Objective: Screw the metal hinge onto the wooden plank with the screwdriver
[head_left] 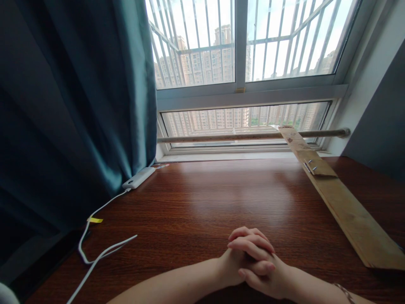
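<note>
My left hand [233, 265] and right hand [277, 276] are clasped together, interlaced, over the desk [202, 202]. The wooden board [344, 209] slants toward the window [202, 98] on my right — apart from both — while a white cable [95, 262] curls to my left.

Clear passage: the middle of the surface [215, 198], forward from the clasped left hand [233, 262] and right hand [281, 279] to the window sill [228, 158]. Right-side obstruction: the wooden board [351, 207], set diagonally, bearing small metal fasteners [306, 167]. Left-side obstructions: the curtain [126, 105], white device [139, 177] and looped white cable [82, 280]. Far-side barrier: a horizontal rail [221, 137] before the lower pane.
</note>
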Demonstrator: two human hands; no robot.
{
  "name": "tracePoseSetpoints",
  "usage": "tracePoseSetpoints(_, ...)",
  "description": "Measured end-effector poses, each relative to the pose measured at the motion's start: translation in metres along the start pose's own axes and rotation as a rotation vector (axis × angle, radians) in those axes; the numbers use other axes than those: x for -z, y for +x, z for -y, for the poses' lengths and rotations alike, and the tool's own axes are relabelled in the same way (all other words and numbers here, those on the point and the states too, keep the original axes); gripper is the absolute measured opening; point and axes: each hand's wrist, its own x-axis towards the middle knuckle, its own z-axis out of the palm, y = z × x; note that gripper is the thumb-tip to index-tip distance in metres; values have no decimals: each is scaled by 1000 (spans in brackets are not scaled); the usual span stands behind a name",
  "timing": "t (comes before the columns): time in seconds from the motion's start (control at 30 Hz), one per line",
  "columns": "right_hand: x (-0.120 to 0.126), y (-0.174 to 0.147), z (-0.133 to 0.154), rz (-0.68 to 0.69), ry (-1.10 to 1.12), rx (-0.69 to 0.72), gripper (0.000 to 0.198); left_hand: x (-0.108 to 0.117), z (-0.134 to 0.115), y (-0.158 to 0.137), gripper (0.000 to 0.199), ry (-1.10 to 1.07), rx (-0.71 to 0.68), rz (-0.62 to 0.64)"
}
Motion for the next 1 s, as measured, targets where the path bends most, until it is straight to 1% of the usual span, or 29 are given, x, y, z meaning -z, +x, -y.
tracePoseSetpoints(0.13, 0, 0, 1, 15, -7, -19, 47, 1, 1, -2, 18, -8, -50, -45)
tracePoseSetpoints(0.23, 1, 1, 1, 19, -6, -17, 47, -2, 2, -3, 20, 15, -63, -30)
tracePoseSetpoints(0.33, 1, 0, 1, 16, -10, -16, 49, -9, 4, -4, 25, 27, -66, -7)
tracePoseSetpoints(0.43, 1, 0, 1, 10, -5, -21, 49, -16, 5, -5, 28, -18, -63, -26)
tracePoseSetpoints(0.57, 1, 0, 0, 16, -6, -18, 50, -17, 5, -5, 27, -22, -66, -21)
tracePoseSetpoints(0.73, 1, 0, 1, 17, -5, -18, 51, -19, 5, -5, 24, -64, -47, -32)
tracePoseSetpoints(0.83, 0, 0, 1, 16, -8, -23, 51, -21, 5, -5, 29, -100, -21, -34)
tracePoseSetpoints(0.93, 0, -1, 0, 12, -3, -27, 51, -17, 4, -4, 32, -120, 14, -30)
tracePoseSetpoints(1.0, 0, -1, -1, 12, 3, -22, 51, -11, 1, -4, 31, -86, 69, -18)
